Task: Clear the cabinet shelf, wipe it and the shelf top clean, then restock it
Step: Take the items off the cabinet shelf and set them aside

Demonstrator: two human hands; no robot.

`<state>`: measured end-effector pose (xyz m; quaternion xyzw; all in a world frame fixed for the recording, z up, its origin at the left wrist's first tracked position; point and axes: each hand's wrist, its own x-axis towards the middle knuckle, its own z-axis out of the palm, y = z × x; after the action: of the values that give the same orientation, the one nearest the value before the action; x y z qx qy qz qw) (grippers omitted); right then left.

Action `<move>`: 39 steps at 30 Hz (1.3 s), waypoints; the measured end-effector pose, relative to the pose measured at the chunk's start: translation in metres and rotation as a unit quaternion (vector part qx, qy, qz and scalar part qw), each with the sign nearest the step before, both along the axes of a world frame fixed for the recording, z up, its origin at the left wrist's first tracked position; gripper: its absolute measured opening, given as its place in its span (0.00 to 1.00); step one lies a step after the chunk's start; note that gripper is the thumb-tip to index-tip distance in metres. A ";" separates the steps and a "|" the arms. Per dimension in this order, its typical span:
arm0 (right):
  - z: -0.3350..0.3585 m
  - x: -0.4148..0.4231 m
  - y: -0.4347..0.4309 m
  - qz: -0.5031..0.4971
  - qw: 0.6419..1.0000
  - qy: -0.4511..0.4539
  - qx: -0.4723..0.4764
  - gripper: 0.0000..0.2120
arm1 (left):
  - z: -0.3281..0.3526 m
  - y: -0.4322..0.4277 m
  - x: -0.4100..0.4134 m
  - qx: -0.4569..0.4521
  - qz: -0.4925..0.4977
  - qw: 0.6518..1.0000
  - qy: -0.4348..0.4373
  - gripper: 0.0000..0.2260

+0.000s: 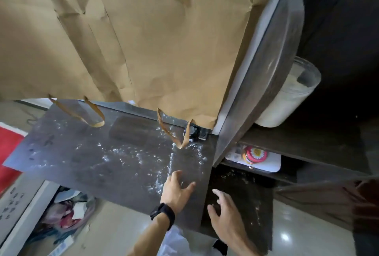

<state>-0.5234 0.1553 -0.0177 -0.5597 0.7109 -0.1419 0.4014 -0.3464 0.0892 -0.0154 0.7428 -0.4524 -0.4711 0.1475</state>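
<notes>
L hand (177, 189): black watch (163, 214) on wrist, fingers spread, laid on dark shelf top (92, 159) nr its right edge, holding nothing. R hand (224, 212): fingers spread, empty, over lower dark surface (242, 194); contact can't tell. White powder (170, 163) scattered across both surfaces, thickest just beyond L hand. Cabinet shelf (307, 138), at right: 1 clear jar (287, 99) w/ white contents. Compartment below: 1 red round tin (254, 155). Creased brown paper (143, 40) hangs behind shelf top. Floor, lower left: bag of rubbish (69, 214).
</notes>
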 end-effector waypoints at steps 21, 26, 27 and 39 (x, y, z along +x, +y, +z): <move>-0.055 0.079 -0.198 -0.020 0.961 0.268 -0.063 0.22 | -0.047 -0.185 0.008 -0.126 -0.217 0.950 -0.187 0.26; -0.048 0.077 -0.193 0.017 0.964 0.261 -0.042 0.15 | -0.036 -0.171 0.027 -0.105 -0.214 0.959 -0.156 0.28; -0.044 0.078 -0.190 0.010 0.967 0.253 -0.037 0.14 | -0.033 -0.165 0.034 -0.097 -0.210 0.961 -0.152 0.29; -0.012 0.066 -0.044 0.019 1.000 -0.013 0.006 0.12 | 0.005 -0.024 0.094 -0.018 -0.100 0.980 -0.170 0.23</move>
<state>-0.4579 0.1116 -0.0301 -0.5687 0.6958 -0.1374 0.4166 -0.2526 0.0653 -0.0106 0.7604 -0.5513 -0.3415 0.0341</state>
